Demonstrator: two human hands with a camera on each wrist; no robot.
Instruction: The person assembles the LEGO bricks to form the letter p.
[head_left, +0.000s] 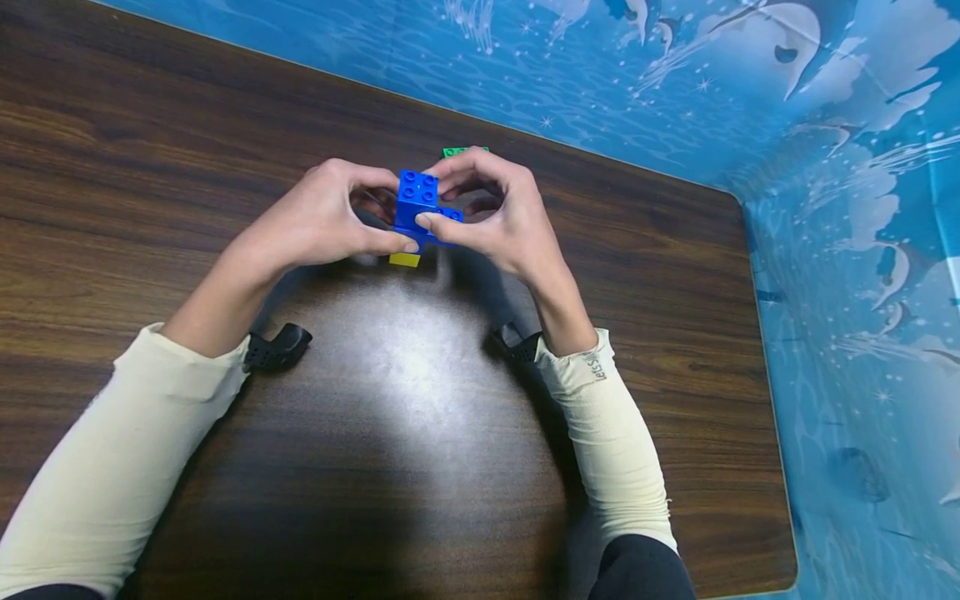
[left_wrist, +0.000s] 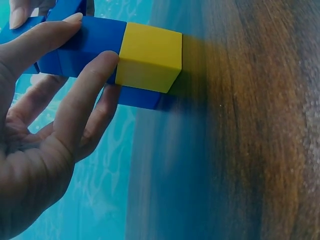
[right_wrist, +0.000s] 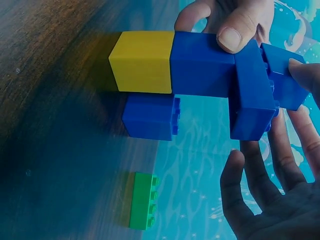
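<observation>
Toy building bricks form an upright stack between the two hands. At its base is a yellow brick (right_wrist: 142,62), with a blue brick (right_wrist: 202,65) above it and a wider blue brick (right_wrist: 254,95) across the top, jutting to the right. The left hand (head_left: 318,212) grips the stack's blue part, its thumb on the near side. Between thumb and fingers the right hand (head_left: 498,204) pinches the uppermost blue brick (head_left: 417,190). That brick sits tilted over the wide brick's studs in the right wrist view. Behind the yellow brick stands another blue brick (right_wrist: 150,116).
A green brick (head_left: 465,152) lies toward the back of the dark wood table (head_left: 675,333), partly hidden behind the right hand. Blue dolphin-print sheeting (head_left: 525,58) borders the table at the back and right. Black wrist devices (head_left: 279,347) project from both sleeves.
</observation>
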